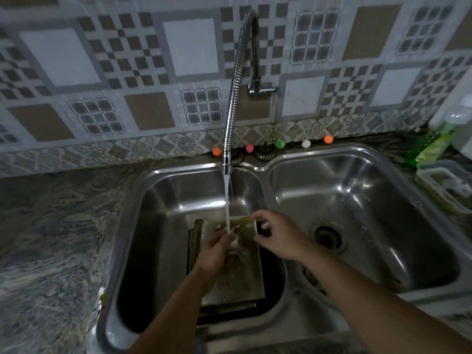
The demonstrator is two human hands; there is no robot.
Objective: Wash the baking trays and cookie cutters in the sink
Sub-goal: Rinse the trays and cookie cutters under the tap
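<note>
A rectangular metal baking tray (242,282) stands tilted in the left sink basin (158,226), with another dark tray (194,241) beneath it. Water runs from the flexible faucet (227,159) onto the tray's upper part. My right hand (275,236) grips the tray's top right edge with curled fingers. My left hand (217,254) lies on the tray's face under the stream; its fingertips are hidden by splashing water. No cookie cutters are visible.
The right basin (370,200) holds only its drain (328,237). A green dish soap bottle (429,146) and a clear plastic container (444,185) sit on the counter at right. Small coloured balls (279,143) line the sink's back edge. Marbled countertop (51,238) extends left.
</note>
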